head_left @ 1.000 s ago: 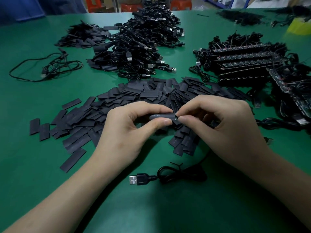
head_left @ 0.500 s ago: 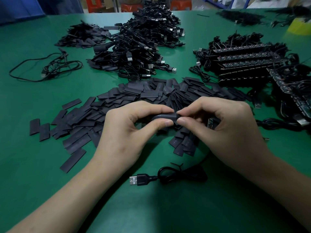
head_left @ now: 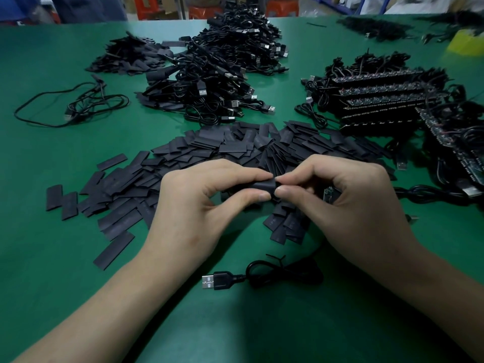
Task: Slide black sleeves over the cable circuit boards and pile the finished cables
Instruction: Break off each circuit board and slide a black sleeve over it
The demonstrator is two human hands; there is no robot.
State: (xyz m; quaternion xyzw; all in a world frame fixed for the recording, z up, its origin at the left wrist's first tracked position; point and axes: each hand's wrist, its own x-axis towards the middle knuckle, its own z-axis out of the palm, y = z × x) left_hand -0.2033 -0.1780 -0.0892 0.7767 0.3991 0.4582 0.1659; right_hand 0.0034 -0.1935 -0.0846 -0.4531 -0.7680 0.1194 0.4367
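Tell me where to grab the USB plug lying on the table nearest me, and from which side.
Pinch the USB plug by its black moulded body, behind the metal tip, coming from above with fingers on its two long sides. It lies flat on the green table, tip pointing left, with the bundled cable trailing right.

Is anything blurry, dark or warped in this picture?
Head view: the far corners are blurred, the yellow object most; the wide lens bows the far edge of the green table; a dark shadow lies low in the middle, around the USB plug.
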